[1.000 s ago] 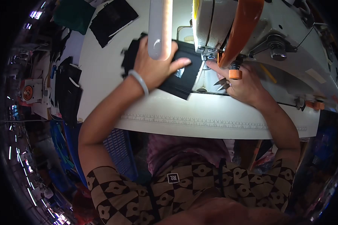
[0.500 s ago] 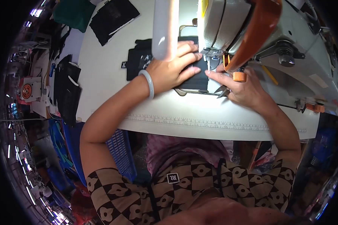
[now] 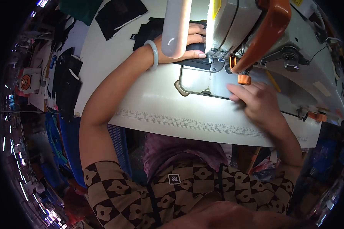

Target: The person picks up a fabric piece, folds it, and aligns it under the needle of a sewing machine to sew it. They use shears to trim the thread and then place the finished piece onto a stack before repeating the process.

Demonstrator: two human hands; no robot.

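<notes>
My left hand (image 3: 195, 39) lies flat with its fingers spread on a black fabric piece (image 3: 149, 31), close to the presser foot area of a sewing machine (image 3: 227, 30). A lamp tube hides part of that hand. The fabric's near edge runs under the machine head, and a small white-marked tag (image 3: 133, 36) sticks out at its left. My right hand (image 3: 258, 100), blurred, is off the fabric to the right, over the machine bed. Its fingers are curled around thread snips (image 3: 239, 103), of which only a dark smeared tip shows.
A white lamp tube (image 3: 176, 28) hangs over the work. An orange lever (image 3: 269, 36) juts from the machine. Other black pieces lie at the back (image 3: 120, 15) and left edge (image 3: 68, 82). A printed ruler (image 3: 187, 124) runs along the table's front. Below stands a blue basket (image 3: 120, 147).
The black fabric and my left hand have moved away from me, uncovering the metal plate. My right hand has left the fabric edge and moved toward me and slightly right.
</notes>
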